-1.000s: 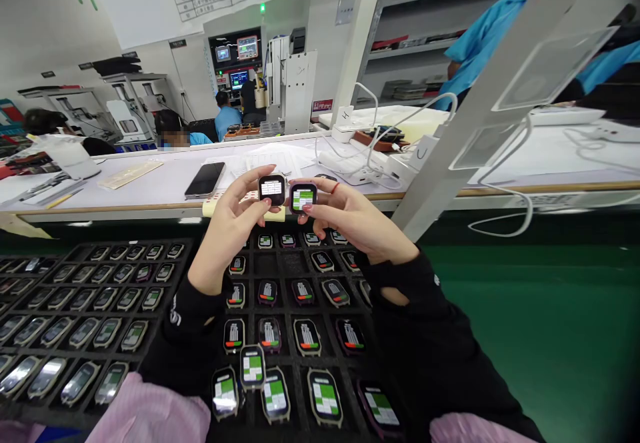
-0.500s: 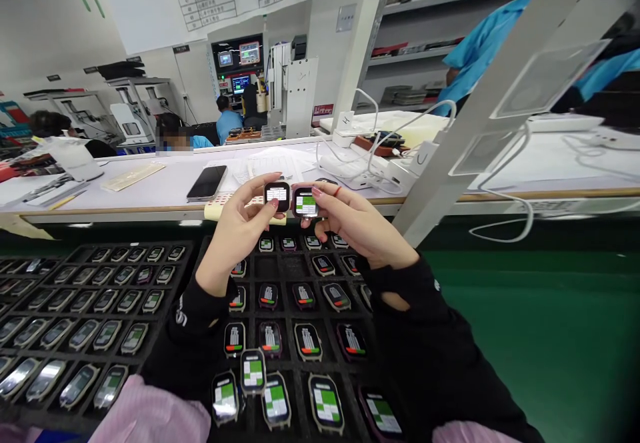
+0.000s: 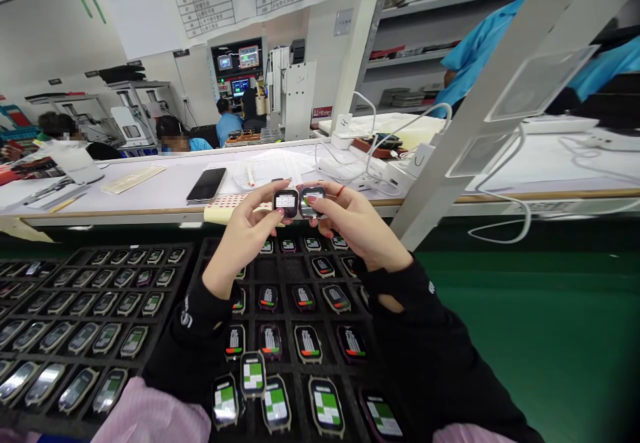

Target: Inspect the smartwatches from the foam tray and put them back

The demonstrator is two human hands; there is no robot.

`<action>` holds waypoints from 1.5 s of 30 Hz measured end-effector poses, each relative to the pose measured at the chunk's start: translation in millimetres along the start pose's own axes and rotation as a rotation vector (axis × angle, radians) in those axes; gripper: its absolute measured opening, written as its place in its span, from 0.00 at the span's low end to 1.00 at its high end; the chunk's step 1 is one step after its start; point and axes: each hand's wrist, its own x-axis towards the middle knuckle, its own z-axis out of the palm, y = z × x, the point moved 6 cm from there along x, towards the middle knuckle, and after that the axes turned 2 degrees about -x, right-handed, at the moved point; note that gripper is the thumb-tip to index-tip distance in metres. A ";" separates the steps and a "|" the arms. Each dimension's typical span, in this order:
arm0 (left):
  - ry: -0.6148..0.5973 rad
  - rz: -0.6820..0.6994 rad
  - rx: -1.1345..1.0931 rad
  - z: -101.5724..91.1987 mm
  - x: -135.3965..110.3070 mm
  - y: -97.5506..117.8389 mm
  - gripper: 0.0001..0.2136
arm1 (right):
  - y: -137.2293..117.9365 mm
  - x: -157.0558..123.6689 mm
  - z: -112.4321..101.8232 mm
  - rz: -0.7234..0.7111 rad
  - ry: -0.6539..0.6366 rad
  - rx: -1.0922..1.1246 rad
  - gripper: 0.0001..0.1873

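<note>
Left hand (image 3: 245,238) and right hand (image 3: 369,228) have shifted slightly rightward. Left pinches first watch (image 3: 286,202); right pinches second watch (image 3: 306,209) just beside it. Black tray (image 3: 294,268) lies below both grips.

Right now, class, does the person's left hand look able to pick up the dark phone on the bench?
Probably yes, once freed: the left hand holds a smartwatch between thumb and fingers. The phone lies nearby, further left, with nothing seen on top and nothing standing between.
</note>
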 end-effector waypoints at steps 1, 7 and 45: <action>0.003 -0.003 -0.001 0.1 0.1 -0.2 0.18 | 0.2 0.1 0.2 0.001 0.001 -0.009 0.23; 0.049 0.001 0.014 -2.3 1.4 -2.4 0.12 | 2.1 0.0 -0.3 0.008 0.004 -0.017 0.23; 0.163 0.007 -0.059 -8.2 0.2 0.4 0.14 | -50.6 -42.4 -18.2 -0.096 -0.096 0.137 0.28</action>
